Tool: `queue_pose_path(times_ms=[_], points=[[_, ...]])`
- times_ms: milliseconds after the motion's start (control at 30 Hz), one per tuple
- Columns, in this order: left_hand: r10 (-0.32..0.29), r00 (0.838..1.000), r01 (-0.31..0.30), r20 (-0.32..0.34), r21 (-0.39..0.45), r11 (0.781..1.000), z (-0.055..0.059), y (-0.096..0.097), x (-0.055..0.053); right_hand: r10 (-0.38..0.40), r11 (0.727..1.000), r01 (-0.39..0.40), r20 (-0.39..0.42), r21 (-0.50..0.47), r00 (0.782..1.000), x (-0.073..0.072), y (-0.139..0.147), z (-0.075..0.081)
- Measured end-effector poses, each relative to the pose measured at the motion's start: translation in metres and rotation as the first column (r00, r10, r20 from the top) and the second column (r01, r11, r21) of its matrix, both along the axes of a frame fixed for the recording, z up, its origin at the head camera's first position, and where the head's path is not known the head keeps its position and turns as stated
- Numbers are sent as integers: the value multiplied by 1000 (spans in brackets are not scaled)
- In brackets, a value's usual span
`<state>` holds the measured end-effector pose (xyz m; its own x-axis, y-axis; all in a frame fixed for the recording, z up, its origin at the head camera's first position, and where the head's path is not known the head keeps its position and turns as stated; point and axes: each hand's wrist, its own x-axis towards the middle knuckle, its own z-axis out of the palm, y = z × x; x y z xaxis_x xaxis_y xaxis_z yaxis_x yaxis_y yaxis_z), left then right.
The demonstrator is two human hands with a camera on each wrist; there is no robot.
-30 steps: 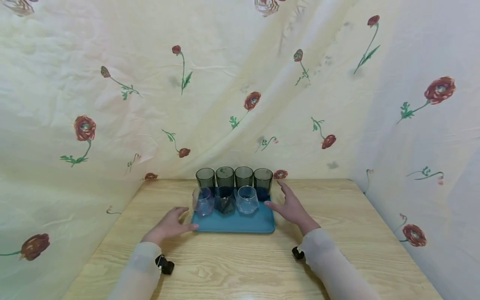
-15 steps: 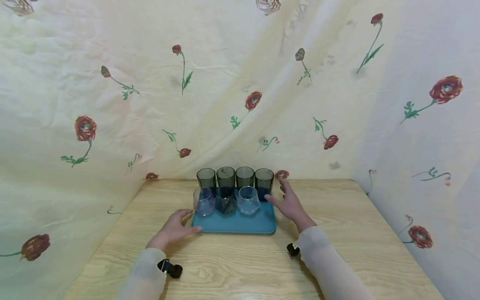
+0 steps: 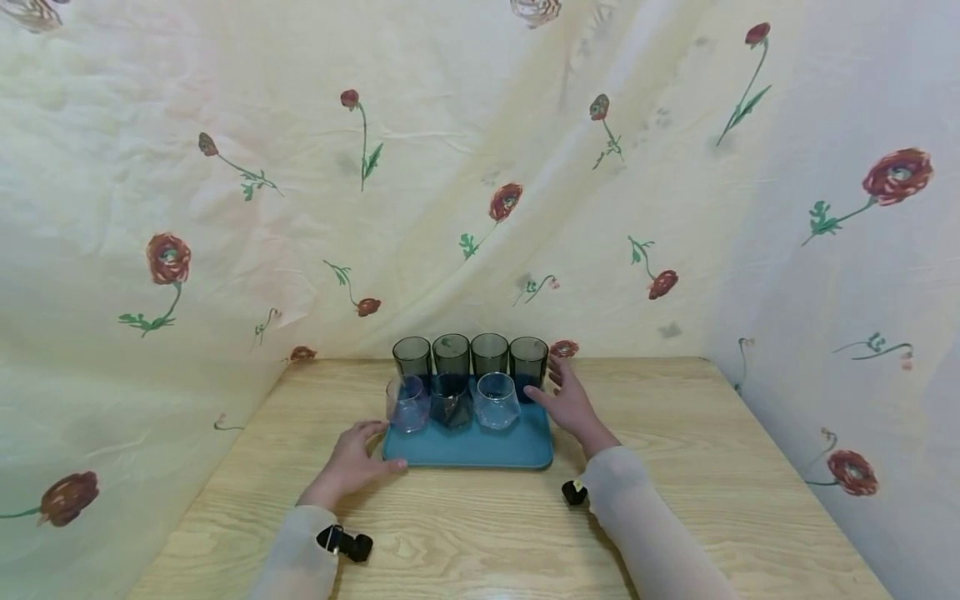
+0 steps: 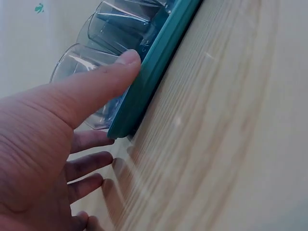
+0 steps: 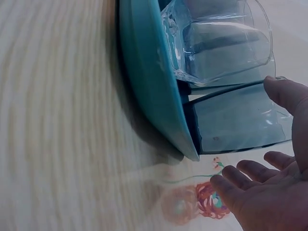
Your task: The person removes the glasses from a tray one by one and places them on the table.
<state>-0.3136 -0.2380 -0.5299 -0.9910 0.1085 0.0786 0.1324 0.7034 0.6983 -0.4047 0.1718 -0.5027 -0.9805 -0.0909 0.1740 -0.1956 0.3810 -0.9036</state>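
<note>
A blue tray (image 3: 468, 454) sits on the wooden table, bearing two rows of glasses. At the back is a row of tall smoky-grey tumblers, the rightmost tumbler (image 3: 528, 357) beside my right hand (image 3: 572, 410). That hand is spread, its thumb (image 5: 284, 94) close to the tumbler's rim in the right wrist view. In front stand a pinkish faceted glass (image 3: 408, 412), a dark faceted glass (image 3: 452, 410) and a clear faceted glass (image 3: 497, 408). My left hand (image 3: 356, 463) is at the tray's front-left corner, thumb (image 4: 126, 60) over the rim, fingers extended outside it.
A flower-printed cloth (image 3: 450, 167) hangs right behind the tray and along both sides. Bare wooden tabletop (image 3: 465, 533) lies in front of the tray. Each wrist wears a small black camera, such as the left wrist camera (image 3: 347, 543).
My right hand has shifted left and slightly up, closer to the rightmost tumbler. The left hand has edged right and down along the tray's corner. Tray and glasses have hardly moved in view.
</note>
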Motion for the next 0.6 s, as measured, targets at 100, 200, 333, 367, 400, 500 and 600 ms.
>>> queue_pose_path(times_ms=[100, 200, 333, 367, 400, 500, 600], points=[[1, 1000, -1, -6, 3, 1000, -1, 0, 1, 0, 1000, 1, 5, -21, 1000, -2, -4, -1], [0, 1000, 1, -22, 3, 1000, -1, 1, 2, -4, 999, 4, 2, -33, 1000, -3, -6, -2], [11, 1000, -11, -22, 13, 1000, -2, 1, 2, -3, 999, 3, 3, -54, 1000, -5, -7, -4], [13, 1000, -13, -24, 13, 1000, -2, 1, 2, -4, 998, 4, 3, -62, 1000, -5, -7, -5], [16, 1000, -16, -23, 16, 1000, -3, 1, 2, -5, 998, 5, 2, -70, 1000, -6, -7, -6], [22, 999, -21, -27, 25, 999, -4, 1, 2, -14, 996, 14, 0, -90, 1000, -8, -8, -8], [26, 999, -26, -30, 22, 999, -6, 1, 1, -24, 994, 24, 7, -106, 1000, -9, -9, -10]])
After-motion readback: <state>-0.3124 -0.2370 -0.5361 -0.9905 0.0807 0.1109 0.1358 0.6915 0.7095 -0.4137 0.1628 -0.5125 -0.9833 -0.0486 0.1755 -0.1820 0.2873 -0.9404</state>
